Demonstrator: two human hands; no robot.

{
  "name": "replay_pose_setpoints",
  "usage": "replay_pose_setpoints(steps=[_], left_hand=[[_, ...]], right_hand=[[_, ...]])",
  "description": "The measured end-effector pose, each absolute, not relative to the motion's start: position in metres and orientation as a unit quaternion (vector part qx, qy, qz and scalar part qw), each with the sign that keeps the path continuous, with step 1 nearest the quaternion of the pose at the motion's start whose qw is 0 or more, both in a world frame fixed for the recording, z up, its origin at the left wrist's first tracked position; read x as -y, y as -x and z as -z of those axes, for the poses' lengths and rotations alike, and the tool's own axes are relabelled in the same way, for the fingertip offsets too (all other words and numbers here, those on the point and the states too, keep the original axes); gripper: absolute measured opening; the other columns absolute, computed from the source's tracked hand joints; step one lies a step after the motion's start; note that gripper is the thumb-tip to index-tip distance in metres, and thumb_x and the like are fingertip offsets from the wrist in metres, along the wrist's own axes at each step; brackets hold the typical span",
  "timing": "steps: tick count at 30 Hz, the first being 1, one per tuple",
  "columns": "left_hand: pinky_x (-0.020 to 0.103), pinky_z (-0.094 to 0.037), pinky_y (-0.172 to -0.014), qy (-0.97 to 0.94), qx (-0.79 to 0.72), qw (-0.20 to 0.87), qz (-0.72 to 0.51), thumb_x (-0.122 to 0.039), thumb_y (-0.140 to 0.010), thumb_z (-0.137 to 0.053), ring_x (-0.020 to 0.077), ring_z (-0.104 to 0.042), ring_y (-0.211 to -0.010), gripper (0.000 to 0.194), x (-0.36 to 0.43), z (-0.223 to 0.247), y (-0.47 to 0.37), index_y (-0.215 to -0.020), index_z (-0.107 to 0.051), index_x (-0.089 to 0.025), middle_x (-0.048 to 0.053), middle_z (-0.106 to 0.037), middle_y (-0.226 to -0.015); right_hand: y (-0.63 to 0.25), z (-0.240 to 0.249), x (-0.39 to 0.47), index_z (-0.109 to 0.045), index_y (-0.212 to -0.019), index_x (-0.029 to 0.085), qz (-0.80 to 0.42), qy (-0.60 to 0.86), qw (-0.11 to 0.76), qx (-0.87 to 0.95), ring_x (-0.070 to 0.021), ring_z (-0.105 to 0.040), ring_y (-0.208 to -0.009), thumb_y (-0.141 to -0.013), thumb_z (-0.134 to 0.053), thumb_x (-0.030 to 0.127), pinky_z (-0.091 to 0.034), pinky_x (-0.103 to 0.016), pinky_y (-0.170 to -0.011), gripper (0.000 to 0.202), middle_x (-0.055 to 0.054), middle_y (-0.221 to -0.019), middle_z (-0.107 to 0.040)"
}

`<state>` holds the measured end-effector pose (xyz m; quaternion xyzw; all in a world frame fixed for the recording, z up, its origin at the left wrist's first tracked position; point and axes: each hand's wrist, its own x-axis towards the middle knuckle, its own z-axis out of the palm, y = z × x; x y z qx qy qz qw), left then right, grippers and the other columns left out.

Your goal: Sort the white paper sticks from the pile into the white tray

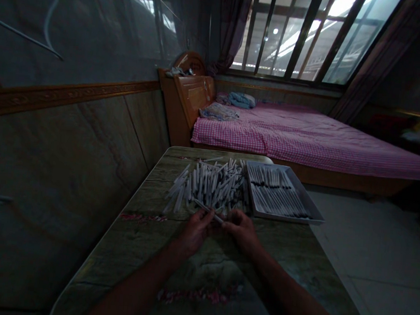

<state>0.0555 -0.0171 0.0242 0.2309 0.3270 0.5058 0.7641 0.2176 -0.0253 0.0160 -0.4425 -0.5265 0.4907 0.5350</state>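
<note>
A slim white pen [218, 220] is held between my two hands, just in front of the pile. My left hand [196, 230] pinches it near its middle with thumb and fingers. At its near end, on the right, the fingers of my right hand [242, 231] are closed on it. Just beyond my hands lies a loose pile of similar white pens [211, 182], some with dark parts. To the right of the pile, a shallow white box [307, 194] holds two rows of pens [279, 202] laid side by side, with dark ends.
Everything lies on a wood-patterned table [144, 259] with rounded corners. A marbled wall [85, 167] runs along the left. Past the table stands a bed [288, 134] with a pink checked sheet and a wooden headboard [189, 97]. Pale floor [370, 248] shows on the right.
</note>
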Motion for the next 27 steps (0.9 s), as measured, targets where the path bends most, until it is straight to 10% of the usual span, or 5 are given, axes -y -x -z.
replay_pose_setpoints(steps=[6,13,27], left_hand=[[0.025,-0.061,-0.069,-0.174,-0.329,0.748,-0.549,-0.020,-0.086,-0.072,0.0136,-0.075,-0.071,0.010,0.005,-0.021,-0.050,-0.078,-0.068,-0.018,0.000,-0.079,-0.076],[0.025,-0.062,-0.067,-0.147,-0.321,0.742,-0.570,-0.018,-0.089,-0.069,0.0139,-0.076,-0.071,0.012,0.002,-0.022,-0.050,-0.078,-0.068,-0.018,0.000,-0.079,-0.076],[0.024,-0.062,-0.064,-0.139,-0.339,0.740,-0.564,-0.014,-0.083,-0.075,0.0152,-0.076,-0.069,0.009,0.002,-0.021,-0.054,-0.077,-0.068,-0.016,0.003,-0.079,-0.073]], right_hand=[[-0.238,-0.020,0.017,-0.060,-0.081,0.023,-0.318,0.550,0.473,0.611,-0.0201,-0.062,-0.073,-0.084,-0.056,0.030,-0.052,-0.031,-0.067,0.009,-0.002,-0.075,-0.064],[-0.245,-0.035,0.011,-0.069,-0.107,0.019,-0.129,0.639,0.278,0.706,-0.0207,-0.063,-0.085,-0.090,-0.046,0.006,-0.047,-0.030,-0.075,0.031,-0.012,-0.107,-0.065],[-0.235,-0.031,-0.003,-0.068,-0.103,0.020,-0.027,0.668,0.117,0.735,-0.0209,-0.062,-0.098,-0.100,-0.048,0.016,-0.043,-0.026,-0.075,0.021,-0.010,-0.109,-0.065]])
